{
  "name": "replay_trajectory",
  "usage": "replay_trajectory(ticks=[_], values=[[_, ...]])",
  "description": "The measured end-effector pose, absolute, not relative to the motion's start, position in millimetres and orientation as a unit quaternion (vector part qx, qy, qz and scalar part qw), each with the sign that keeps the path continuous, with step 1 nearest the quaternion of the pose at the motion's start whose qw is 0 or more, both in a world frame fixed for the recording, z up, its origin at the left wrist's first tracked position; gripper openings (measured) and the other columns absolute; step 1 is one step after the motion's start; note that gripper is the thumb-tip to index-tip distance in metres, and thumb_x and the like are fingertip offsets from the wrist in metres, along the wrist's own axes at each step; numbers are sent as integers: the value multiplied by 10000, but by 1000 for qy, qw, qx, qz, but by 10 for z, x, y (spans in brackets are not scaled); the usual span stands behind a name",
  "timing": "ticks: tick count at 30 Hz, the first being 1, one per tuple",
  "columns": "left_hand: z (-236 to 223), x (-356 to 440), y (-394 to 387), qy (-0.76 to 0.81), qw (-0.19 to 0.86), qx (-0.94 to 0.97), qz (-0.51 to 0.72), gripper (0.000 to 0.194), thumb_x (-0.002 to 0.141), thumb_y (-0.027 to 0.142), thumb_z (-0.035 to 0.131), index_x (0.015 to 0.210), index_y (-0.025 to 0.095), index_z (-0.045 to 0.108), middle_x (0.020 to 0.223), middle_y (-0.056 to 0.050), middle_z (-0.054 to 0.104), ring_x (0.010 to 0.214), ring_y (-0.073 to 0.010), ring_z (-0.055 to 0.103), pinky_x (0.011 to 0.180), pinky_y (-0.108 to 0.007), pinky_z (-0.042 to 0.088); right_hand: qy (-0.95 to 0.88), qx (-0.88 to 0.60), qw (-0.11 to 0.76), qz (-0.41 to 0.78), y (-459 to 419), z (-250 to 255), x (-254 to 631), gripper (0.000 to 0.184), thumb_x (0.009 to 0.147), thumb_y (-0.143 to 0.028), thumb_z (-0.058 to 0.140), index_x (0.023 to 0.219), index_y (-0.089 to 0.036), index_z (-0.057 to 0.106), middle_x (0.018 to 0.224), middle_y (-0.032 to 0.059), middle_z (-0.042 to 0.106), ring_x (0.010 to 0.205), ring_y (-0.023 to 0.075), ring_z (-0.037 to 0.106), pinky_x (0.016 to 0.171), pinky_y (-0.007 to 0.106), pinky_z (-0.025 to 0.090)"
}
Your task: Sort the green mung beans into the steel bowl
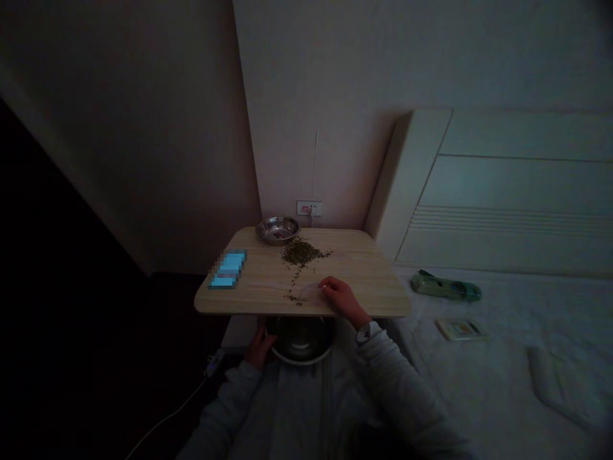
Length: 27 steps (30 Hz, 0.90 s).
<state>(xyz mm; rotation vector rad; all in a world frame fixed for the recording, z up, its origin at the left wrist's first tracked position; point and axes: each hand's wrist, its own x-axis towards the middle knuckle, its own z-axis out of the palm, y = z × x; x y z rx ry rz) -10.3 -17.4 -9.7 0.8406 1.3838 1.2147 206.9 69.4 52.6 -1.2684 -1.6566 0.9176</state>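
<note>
My left hand (261, 347) is closed on the rim of a wide dark bowl (302, 345), held just below the table's front edge over my lap. Above the tabletop, my right hand (338, 295) pinches a thin, translucent curved piece (310, 291); its exact kind is too dim to make out. A few small greenish-brown grains lie beside that piece near the front edge. Farther back is a loose pile of the same grains (301, 253), with a thin trail leading forward. Behind the pile stands a shiny metal bowl (278, 230), with something small and reddish inside.
The small wooden table (368, 262) has rounded corners. A pixelated blue screen (228, 269) lies at its left. A wall socket (309, 208) holds a plug. On the bed at right are a green bottle-like object (445, 286) and a pale flat packet (461, 329).
</note>
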Motion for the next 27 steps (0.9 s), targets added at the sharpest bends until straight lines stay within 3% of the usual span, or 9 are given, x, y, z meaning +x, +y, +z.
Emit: replay_trajectory(ticks=[11,23,27], values=[[-175,-125,-150,583,520,375,499,480,480,330,617,924,148,631,1106,-110,614,1188,-301,395,1001,-386,277,-668,-500,407,372,720,500,2087,175,622,-221,437,699,-163,583,610,-12,529,620,126,457,598,231,339],[-159,-125,-154,591,521,357,502,419,474,302,626,864,150,642,1085,-111,627,1148,-293,447,975,-345,321,-677,-495,389,381,692,526,2073,201,633,-231,456,759,-163,598,531,-46,442,530,99,387,535,214,285],[-195,-141,-159,583,546,332,501,498,481,298,642,954,143,622,1028,-115,652,1084,-300,505,914,-360,386,-669,-492,400,387,708,507,2076,196,643,-226,456,764,-159,596,543,-45,434,533,97,382,534,214,290]])
